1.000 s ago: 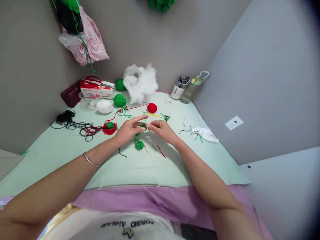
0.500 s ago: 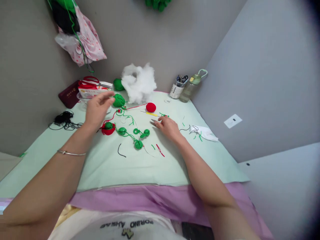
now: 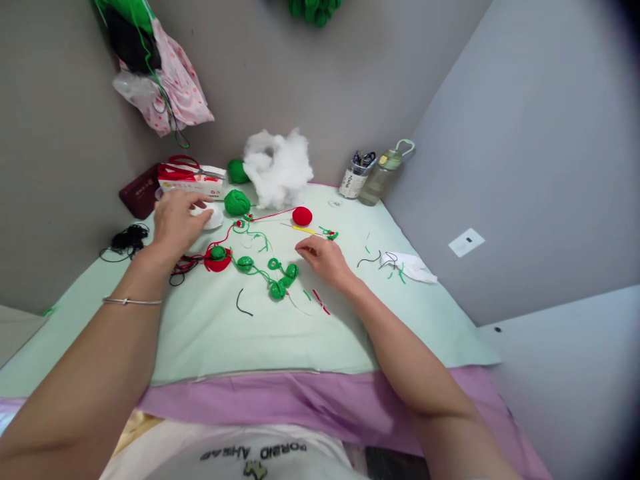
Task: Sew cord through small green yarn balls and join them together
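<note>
My left hand [image 3: 177, 220] hovers at the left over a white round object [image 3: 214, 219], thumb and fingers apart; whether it touches it is unclear. My right hand [image 3: 324, 259] is near the table's middle with its fingers pinched together. What they hold, if anything, is hidden. Between the hands lie crocheted green balls [image 3: 277, 289] joined by green cords, one of them resting on a red round piece [image 3: 218, 260]. A yellow-handled hook [image 3: 303, 229] lies beyond my right fingers, beside a red yarn ball [image 3: 302, 216].
Green yarn [image 3: 237, 203] and white stuffing [image 3: 280, 167] stand at the back. Red-handled scissors [image 3: 183, 168] lie on a box [image 3: 193, 187]. Black yarn [image 3: 125, 241] is at left. A pen cup [image 3: 352, 180] and a bottle [image 3: 379, 180] stand back right, above a white scrap [image 3: 410, 267].
My left hand has moved left and down, towards the white round object. My right hand has drawn slightly down and left; the small pointed metal blades at its fingertips no longer show.
</note>
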The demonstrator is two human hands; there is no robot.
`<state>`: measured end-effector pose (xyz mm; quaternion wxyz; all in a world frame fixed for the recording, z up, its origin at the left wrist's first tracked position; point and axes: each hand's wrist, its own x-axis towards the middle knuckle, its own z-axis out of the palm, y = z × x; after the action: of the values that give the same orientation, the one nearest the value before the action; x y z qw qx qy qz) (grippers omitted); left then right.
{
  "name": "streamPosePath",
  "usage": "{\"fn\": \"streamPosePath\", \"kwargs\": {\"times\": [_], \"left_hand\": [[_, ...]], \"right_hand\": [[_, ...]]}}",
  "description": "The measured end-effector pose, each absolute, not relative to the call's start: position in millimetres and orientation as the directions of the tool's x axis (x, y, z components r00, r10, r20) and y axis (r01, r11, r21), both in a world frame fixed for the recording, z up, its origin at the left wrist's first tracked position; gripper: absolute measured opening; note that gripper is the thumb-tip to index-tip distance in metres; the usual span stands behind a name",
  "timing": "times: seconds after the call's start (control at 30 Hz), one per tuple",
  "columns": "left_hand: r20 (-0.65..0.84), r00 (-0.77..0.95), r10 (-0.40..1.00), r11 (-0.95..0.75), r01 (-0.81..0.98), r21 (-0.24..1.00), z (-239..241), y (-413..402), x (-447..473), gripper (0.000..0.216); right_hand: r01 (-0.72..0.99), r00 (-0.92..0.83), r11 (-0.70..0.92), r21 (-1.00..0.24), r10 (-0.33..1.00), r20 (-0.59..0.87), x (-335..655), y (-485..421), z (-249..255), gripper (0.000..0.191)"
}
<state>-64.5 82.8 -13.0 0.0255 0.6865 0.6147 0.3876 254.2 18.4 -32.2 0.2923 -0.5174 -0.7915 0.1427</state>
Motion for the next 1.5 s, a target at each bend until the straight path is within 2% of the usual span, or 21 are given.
{"fn": "streamPosePath", "kwargs": {"times": [0.2,0.47,0.57,0.73,0.9,1.03,1.17,1.27,1.43,1.5], "left_hand": [[0.473,0.246,0.846,-0.481,0.736,0.476,-28.6,71.2,-23.2,0.023],[0.368,0.414,0.833,-0.546,0.728,0.415,-45.2,65.3,-2.6,0.015],[0.344,0.424,0.838,-0.542,0.724,0.427,-47.8,67.0,-3.0,0.013],[0.437,0.385,0.813,-0.570,0.680,0.461,-40.6,59.6,1.9,0.013],[0.474,0.353,0.807,-0.575,0.653,0.492,-31.0,52.5,4.6,0.013],[0.548,0.246,0.800,-0.559,0.638,0.529,-23.2,58.2,-7.8,0.015],[0.527,0.122,0.841,-0.491,0.581,0.649,-14.8,65.1,-22.6,0.014],[0.456,0.147,0.878,-0.455,0.553,0.698,-12.6,66.1,-25.8,0.016],[0.436,0.230,0.870,-0.482,0.583,0.654,-18.2,65.9,-23.2,0.017],[0.448,0.241,0.861,-0.493,0.612,0.618,-20.3,67.6,-25.4,0.016]], "right_hand": [[0.803,-0.294,0.387,-0.453,0.919,0.264,258.8,21.7,-35.7,0.022],[0.818,-0.286,0.367,-0.442,0.928,0.241,259.7,23.1,-35.5,0.022],[0.815,-0.268,0.362,-0.453,0.928,0.260,261.9,24.7,-36.0,0.022],[0.743,-0.292,0.376,-0.554,0.927,0.237,259.1,21.4,-30.4,0.021],[0.653,-0.450,0.422,-0.629,0.884,0.127,253.8,12.6,-23.0,0.029],[0.638,-0.540,0.478,-0.603,0.837,0.093,254.7,11.0,-24.1,0.029],[0.692,-0.446,0.442,-0.572,0.884,0.144,259.0,15.1,-26.6,0.028],[0.692,-0.319,0.388,-0.609,0.921,0.224,269.7,24.2,-26.1,0.032],[0.644,0.145,0.151,-0.750,0.938,0.314,309.2,46.2,-20.5,0.029],[0.658,0.223,0.092,-0.747,0.924,0.310,325.7,52.4,-19.5,0.027]]}}
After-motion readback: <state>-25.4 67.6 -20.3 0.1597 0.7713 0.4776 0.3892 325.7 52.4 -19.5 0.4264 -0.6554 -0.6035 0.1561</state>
